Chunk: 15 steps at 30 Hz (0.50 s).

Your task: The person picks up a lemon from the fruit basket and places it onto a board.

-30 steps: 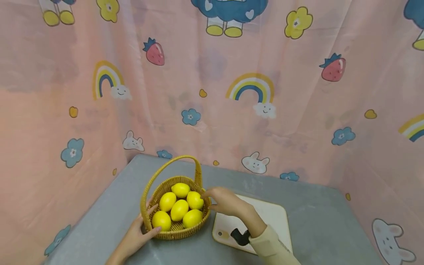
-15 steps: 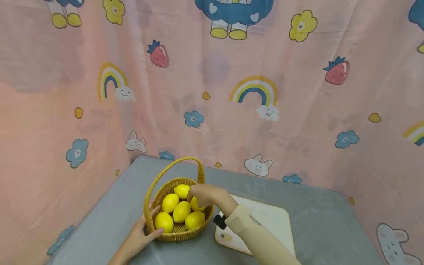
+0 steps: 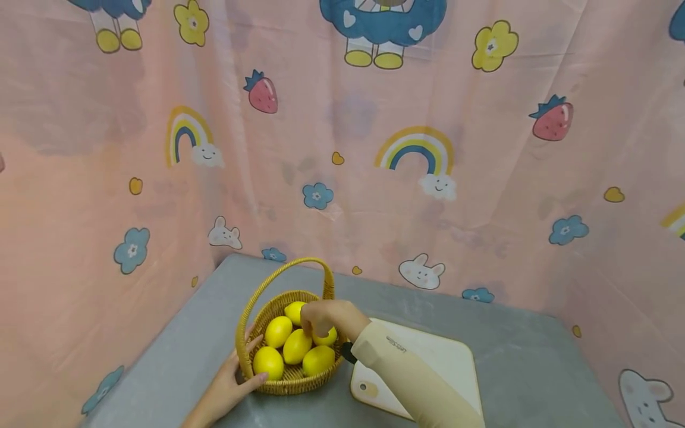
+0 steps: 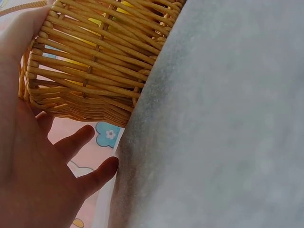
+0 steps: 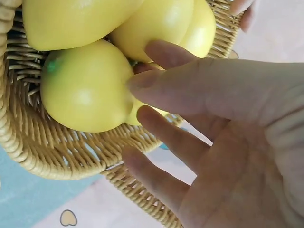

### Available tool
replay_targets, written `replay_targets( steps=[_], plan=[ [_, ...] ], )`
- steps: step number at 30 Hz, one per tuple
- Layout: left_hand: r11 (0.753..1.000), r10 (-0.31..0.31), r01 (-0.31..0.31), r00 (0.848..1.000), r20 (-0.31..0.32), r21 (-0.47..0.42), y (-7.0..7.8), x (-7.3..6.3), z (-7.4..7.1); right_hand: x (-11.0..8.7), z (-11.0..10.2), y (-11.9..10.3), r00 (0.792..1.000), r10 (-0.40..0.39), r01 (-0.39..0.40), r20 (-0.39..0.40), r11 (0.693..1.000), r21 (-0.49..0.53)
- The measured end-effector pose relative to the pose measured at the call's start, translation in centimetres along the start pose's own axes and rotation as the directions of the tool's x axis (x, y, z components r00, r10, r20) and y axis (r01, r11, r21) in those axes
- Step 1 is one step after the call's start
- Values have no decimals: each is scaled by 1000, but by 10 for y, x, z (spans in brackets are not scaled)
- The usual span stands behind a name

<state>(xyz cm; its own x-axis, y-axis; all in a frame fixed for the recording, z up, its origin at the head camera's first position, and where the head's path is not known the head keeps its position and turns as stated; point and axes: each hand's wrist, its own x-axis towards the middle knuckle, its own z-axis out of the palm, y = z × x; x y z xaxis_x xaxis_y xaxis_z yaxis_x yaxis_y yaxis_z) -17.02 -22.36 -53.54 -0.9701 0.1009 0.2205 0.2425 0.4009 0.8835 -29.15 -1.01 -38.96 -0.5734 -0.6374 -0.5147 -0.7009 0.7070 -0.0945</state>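
Note:
A wicker basket (image 3: 289, 387) with a tall arched handle (image 3: 278, 270) holds several yellow lemons. My left hand (image 3: 222, 383) grips its left side, thumb over the front rim; in the left wrist view the other fingers spread beside the woven wall. From the right, my right hand (image 3: 326, 315) reaches into the basket over the lemons at the back right. In the right wrist view its thumb tip meets a lemon (image 5: 85, 90) with a green spot, and the loosely bent fingers are spread apart. Whether the fingertips touch the lemons behind is hard to tell.
A white cutting board (image 3: 444, 368) lies right of the basket, partly under the right sleeve (image 3: 412, 380). The grey tabletop (image 3: 524, 368) is bordered by a pink patterned curtain (image 3: 342, 226) at the back and sides.
My right hand has moved left from the basket's right rim to over the lemons inside. The left hand keeps its hold on the basket, and the view has shifted slightly.

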Motion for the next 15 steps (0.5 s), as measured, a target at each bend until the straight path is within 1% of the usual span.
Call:
replay_targets(
  steps=[3,6,10,15],
  plan=[
    [1000,-3,3,1000,-4,3,0,0,0,4,2,3,998,21,-22,53,1000,20],
    [1000,-15,15,1000,-3,4,0,0,0,8,6,6,995,51,-54,90,998,29],
    [1000,-26,26,1000,0,-7,0,0,0,12,12,7,991,84,-84,101,996,2],
    [1000,-21,21,1000,-1,-14,0,0,0,16,16,4,991,94,-91,93,995,-35]
  ],
)
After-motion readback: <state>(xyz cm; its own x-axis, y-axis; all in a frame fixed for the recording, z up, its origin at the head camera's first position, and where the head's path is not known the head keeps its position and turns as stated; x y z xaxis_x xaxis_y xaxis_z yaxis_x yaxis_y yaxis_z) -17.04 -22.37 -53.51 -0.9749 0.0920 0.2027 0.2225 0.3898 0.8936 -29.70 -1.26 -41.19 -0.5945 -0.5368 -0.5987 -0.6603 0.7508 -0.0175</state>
